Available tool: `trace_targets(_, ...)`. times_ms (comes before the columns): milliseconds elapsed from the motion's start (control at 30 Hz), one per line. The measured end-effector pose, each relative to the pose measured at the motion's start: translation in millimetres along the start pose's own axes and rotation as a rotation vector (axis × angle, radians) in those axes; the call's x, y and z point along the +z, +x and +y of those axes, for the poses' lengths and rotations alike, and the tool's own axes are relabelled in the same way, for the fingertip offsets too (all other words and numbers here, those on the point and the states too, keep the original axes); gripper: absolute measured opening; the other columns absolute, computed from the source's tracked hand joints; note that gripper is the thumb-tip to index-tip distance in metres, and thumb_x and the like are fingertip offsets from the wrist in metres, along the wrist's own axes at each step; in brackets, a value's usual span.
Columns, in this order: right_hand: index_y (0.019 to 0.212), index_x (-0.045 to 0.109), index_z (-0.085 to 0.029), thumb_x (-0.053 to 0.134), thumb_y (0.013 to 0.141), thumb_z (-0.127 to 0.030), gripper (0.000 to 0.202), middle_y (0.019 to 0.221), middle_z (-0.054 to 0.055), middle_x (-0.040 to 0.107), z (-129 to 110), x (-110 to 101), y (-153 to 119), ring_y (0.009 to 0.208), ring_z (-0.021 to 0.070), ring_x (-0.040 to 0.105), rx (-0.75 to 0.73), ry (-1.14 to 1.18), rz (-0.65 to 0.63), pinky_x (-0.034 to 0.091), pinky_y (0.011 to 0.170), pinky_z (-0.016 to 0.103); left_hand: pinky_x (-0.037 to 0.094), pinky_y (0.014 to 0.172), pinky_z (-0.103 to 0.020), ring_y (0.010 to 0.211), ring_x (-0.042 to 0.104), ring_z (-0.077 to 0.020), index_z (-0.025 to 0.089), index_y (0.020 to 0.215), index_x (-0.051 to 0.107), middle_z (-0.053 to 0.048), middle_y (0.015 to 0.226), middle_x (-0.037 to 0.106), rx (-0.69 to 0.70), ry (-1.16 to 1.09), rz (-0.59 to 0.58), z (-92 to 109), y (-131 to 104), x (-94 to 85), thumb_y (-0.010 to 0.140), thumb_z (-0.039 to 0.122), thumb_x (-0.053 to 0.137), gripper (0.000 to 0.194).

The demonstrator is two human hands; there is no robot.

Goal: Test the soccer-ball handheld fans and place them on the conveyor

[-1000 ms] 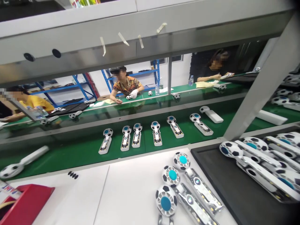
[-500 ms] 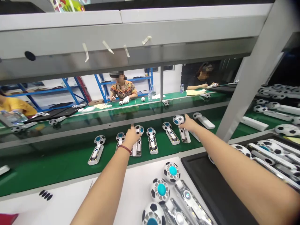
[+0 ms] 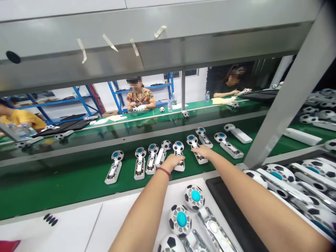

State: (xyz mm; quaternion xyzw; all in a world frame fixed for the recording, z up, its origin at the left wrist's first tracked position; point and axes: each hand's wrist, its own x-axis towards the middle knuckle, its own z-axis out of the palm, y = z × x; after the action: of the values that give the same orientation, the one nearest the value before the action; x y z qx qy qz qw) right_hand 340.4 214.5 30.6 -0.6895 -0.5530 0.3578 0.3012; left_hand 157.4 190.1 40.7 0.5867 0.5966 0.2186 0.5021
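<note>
Beyond a grey metal frame (image 3: 196, 38), far ahead of the fingers, a green surface is occupied by co-workers: one in a patterned shirt (image 3: 143, 98), one in dark clothing (image 3: 223, 89) and, at the far left, one in yellow (image 3: 28, 117). Nearer, a green strip (image 3: 78, 190) is bordered by a white desk (image 3: 115, 211).

On that strip, one ball-headed device (image 3: 178, 146) is touched across its open body by the fingers of the left hand (image 3: 173, 161), above a dark red wristband (image 3: 165, 172). Just to the right, another device (image 3: 192, 140) is touched near its neck by the fingers of the right hand (image 3: 204, 152). Whether either set of fingers is clasped tightly or merely laid on cannot be told, as the undersides are hidden.

To the left of the left fingers, four similar devices (image 3: 140, 164) are lined up, the nearest turned on its side. Beyond and right of the right fingers, three more (image 3: 229, 145) are spread. Closer than both hands, teal-centred devices (image 3: 181, 219) are laid on the desk, beside a black tray (image 3: 219, 190) filled with others (image 3: 279, 175).
</note>
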Motion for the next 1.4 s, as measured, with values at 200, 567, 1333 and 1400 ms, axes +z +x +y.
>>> trace_targets(200,0.113,0.040,-0.022,0.036,0.084,-0.055,0.045,0.113,0.010,0.059,-26.0,-6.5,-71.2,0.094,0.0205,0.062,-0.219,0.508,-0.189,0.051,0.073,0.033,0.052,0.065,-0.030,0.076,0.063,-0.0174,0.020,0.108,0.044,-0.005,0.091,0.061,0.163,-0.534,-0.015,-12.2,-71.8,-20.8,0.079,0.044,0.052,0.038)
trace_targets(567,0.107,0.050,-0.019,0.067,0.067,-0.050,0.053,0.110,0.008,0.060,-81.1,55.3,-149.0,0.104,0.0248,0.055,-0.344,0.864,-0.436,0.038,0.096,0.041,0.043,0.045,-0.027,0.044,0.055,-0.0183,0.015,0.064,0.055,-0.005,0.049,0.059,0.239,-0.795,0.367,-45.8,-167.7,-58.3,0.057,0.074,0.053,0.060)
trace_targets(1333,0.127,0.026,-0.033,0.064,0.071,-0.019,0.069,0.090,0.000,0.057,-88.3,60.2,-195.5,0.078,0.0151,0.059,-0.209,1.112,-0.719,0.047,0.073,0.032,0.051,0.064,-0.037,0.073,0.054,-0.0174,0.028,0.114,0.034,-0.003,0.088,0.055,0.243,-0.972,-0.040,-47.3,-229.2,-57.8,0.071,0.021,0.064,0.053)
trace_targets(1400,0.126,0.026,-0.032,0.064,0.070,-0.015,0.070,0.090,0.000,0.058,-85.7,57.7,-202.8,0.079,0.0160,0.059,-0.215,1.135,-0.758,0.047,0.073,0.033,0.050,0.063,-0.034,0.073,0.055,-0.0172,0.028,0.114,0.034,-0.003,0.088,0.056,0.255,-0.965,-0.062,-42.9,-235.4,-56.3,0.069,0.022,0.066,0.056)
